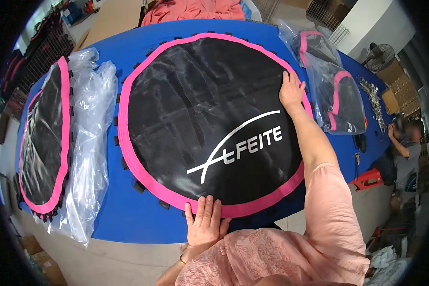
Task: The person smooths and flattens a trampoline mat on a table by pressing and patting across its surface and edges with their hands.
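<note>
A round black mat [176, 109] with a pink border and white lettering lies flat on a blue table [128, 229], small dark tabs round its edge. My left hand [205, 221] rests on the near pink border, fingers spread and pointing away from me. My right hand [292, 90] lies over the border at the mat's upper right, its fingers apart. Neither hand holds anything.
Another black mat with a pink edge [45, 143] is at the left beside clear plastic [90, 128]. Bagged pink-edged pieces [345, 102] and metal parts [374, 102] are at the right. Another person [407, 143] sits beyond, near a red stool [367, 179].
</note>
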The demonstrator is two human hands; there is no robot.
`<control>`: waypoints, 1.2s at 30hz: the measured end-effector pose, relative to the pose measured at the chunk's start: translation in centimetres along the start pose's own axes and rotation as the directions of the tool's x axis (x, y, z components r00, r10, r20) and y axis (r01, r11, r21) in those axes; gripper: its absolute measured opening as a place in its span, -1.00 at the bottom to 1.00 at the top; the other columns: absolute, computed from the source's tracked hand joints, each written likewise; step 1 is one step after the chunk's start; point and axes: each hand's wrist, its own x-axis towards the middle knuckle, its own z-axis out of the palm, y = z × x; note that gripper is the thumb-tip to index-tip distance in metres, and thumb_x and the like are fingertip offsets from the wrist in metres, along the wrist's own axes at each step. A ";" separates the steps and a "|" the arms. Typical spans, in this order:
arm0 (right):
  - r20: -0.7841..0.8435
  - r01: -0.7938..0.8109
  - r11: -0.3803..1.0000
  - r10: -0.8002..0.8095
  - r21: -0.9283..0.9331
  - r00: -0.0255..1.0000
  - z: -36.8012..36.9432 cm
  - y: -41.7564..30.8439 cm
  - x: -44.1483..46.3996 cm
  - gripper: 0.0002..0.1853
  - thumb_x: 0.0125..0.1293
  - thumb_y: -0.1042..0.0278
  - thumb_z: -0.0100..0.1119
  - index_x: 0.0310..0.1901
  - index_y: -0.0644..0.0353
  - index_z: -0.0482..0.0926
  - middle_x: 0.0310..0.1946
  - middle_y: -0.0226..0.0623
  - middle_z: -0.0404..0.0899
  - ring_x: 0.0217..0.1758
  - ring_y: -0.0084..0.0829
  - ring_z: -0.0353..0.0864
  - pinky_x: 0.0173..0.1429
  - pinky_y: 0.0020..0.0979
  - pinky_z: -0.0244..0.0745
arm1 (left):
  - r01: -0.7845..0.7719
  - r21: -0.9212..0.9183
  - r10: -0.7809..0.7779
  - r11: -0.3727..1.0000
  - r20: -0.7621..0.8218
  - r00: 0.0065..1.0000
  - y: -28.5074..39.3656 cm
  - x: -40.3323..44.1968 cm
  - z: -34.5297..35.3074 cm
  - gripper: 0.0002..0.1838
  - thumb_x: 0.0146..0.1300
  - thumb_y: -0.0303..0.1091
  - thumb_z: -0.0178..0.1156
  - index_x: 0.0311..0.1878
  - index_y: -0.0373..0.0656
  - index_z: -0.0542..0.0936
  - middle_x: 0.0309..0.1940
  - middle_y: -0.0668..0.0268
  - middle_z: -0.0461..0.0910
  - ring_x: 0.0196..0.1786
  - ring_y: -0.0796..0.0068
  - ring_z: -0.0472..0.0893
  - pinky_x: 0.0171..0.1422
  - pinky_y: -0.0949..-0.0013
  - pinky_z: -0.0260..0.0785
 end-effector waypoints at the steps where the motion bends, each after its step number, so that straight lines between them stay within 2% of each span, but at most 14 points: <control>1: -0.006 0.001 1.000 -0.001 -0.010 1.000 -0.2 -0.3 -0.5 -0.39 0.50 0.39 -0.02 0.58 0.03 0.30 0.60 -0.16 0.28 0.65 -0.16 0.29 0.64 0.34 0.08 | -0.001 -0.009 0.001 1.000 -0.007 1.000 0.0 0.1 0.0 -0.41 0.38 0.02 0.34 0.30 -0.23 0.68 0.44 0.00 0.54 0.61 0.03 0.38 0.67 -0.44 -0.01; 5: -0.111 0.098 0.994 -0.093 0.041 0.989 -0.4 -2.1 -2.5 -0.41 0.48 0.40 -0.01 0.54 0.05 0.36 0.57 -0.13 0.34 0.59 -0.16 0.37 0.60 0.30 0.14 | 0.020 -0.066 -0.019 0.998 0.020 1.000 0.2 0.2 -0.3 -0.37 0.37 0.00 0.36 0.35 -0.25 0.62 0.44 -0.02 0.53 0.61 -0.01 0.36 0.66 -0.46 -0.03; 13: -0.199 0.231 0.960 -0.199 0.155 0.960 -2.4 -11.1 -5.4 -0.45 0.46 0.39 0.04 0.48 0.08 0.40 0.52 -0.14 0.39 0.57 -0.18 0.38 0.59 0.31 0.16 | -0.001 -0.062 0.003 0.998 0.031 1.000 0.0 0.3 -0.3 -0.36 0.41 0.00 0.31 0.39 -0.25 0.57 0.44 -0.04 0.50 0.59 -0.05 0.35 0.66 -0.48 -0.06; 16: -0.234 0.296 0.931 -0.245 0.215 0.941 -3.5 -15.4 -6.7 -0.47 0.46 0.39 0.04 0.46 0.08 0.42 0.50 -0.14 0.41 0.57 -0.18 0.38 0.59 0.32 0.15 | 0.005 -0.050 -0.003 0.999 0.048 0.999 0.2 0.4 -0.4 -0.38 0.43 0.01 0.27 0.39 -0.23 0.58 0.45 -0.04 0.49 0.60 -0.04 0.33 0.66 -0.47 -0.07; 18: -0.257 0.338 0.906 -0.273 0.257 0.927 -4.3 -18.3 -7.7 -0.48 0.46 0.38 0.06 0.44 0.10 0.43 0.49 -0.13 0.42 0.57 -0.17 0.37 0.59 0.32 0.14 | 0.009 -0.084 -0.009 0.996 0.010 1.000 0.3 0.5 -0.6 -0.40 0.40 -0.08 0.31 0.37 -0.28 0.57 0.41 -0.03 0.50 0.55 -0.04 0.37 0.70 -0.39 -0.12; 22: -0.315 0.423 0.844 -0.324 0.330 0.892 -5.9 -23.8 -10.0 -0.49 0.43 0.37 0.09 0.41 0.13 0.45 0.45 -0.12 0.43 0.55 -0.14 0.37 0.59 0.33 0.12 | 0.002 -0.070 -0.002 0.998 0.004 1.000 0.4 0.6 -0.6 -0.40 0.40 -0.09 0.31 0.37 -0.28 0.56 0.42 -0.04 0.49 0.55 -0.04 0.37 0.69 -0.39 -0.10; 25: -0.293 0.477 0.800 -0.387 0.365 0.874 -8.3 -27.0 -12.0 -0.46 0.44 0.37 0.07 0.45 0.14 0.45 0.50 -0.10 0.40 0.60 -0.13 0.33 0.64 0.32 0.04 | 0.017 -0.071 -0.016 0.997 0.013 1.000 0.5 0.5 -0.7 -0.40 0.40 -0.11 0.31 0.38 -0.29 0.55 0.42 -0.04 0.48 0.55 -0.05 0.37 0.69 -0.39 -0.10; 27: -0.288 0.494 0.760 -0.405 0.421 0.868 -8.5 -28.9 -13.0 -0.44 0.45 0.36 0.06 0.48 0.14 0.43 0.53 -0.09 0.38 0.63 -0.12 0.31 0.67 0.31 -0.01 | 0.029 -0.051 -0.025 0.998 0.062 0.998 0.3 0.4 -0.6 -0.38 0.45 0.00 0.25 0.41 -0.23 0.55 0.49 -0.03 0.44 0.61 -0.03 0.31 0.69 -0.42 -0.11; 32: -0.283 0.568 0.677 -0.494 0.467 0.822 -10.0 -30.7 -13.6 -0.46 0.47 0.37 0.04 0.47 0.16 0.45 0.54 -0.08 0.35 0.66 -0.10 0.23 0.69 0.32 -0.08 | 0.029 -0.031 -0.027 0.999 0.080 0.996 0.4 0.5 -0.9 -0.39 0.44 -0.02 0.27 0.40 -0.24 0.55 0.48 -0.03 0.45 0.61 -0.02 0.32 0.69 -0.42 -0.11; 34: -0.282 0.561 0.693 -0.486 0.452 0.827 -9.7 -30.3 -12.6 -0.47 0.46 0.37 0.05 0.45 0.16 0.47 0.53 -0.08 0.36 0.66 -0.09 0.24 0.69 0.32 -0.08 | 0.034 -0.031 -0.031 0.999 0.091 0.995 0.4 0.6 -1.0 -0.39 0.43 -0.02 0.28 0.40 -0.24 0.56 0.48 -0.03 0.45 0.61 -0.02 0.32 0.69 -0.42 -0.12; 36: -0.321 0.546 0.715 -0.444 0.437 0.837 -8.9 -29.6 -11.2 -0.51 0.44 0.38 0.08 0.39 0.18 0.52 0.50 -0.08 0.39 0.64 -0.08 0.26 0.69 0.32 -0.08 | 0.028 -0.073 -0.027 0.997 0.022 0.999 0.6 0.8 -1.1 -0.40 0.34 -0.15 0.36 0.36 -0.30 0.58 0.39 -0.07 0.53 0.52 -0.08 0.42 0.69 -0.37 -0.09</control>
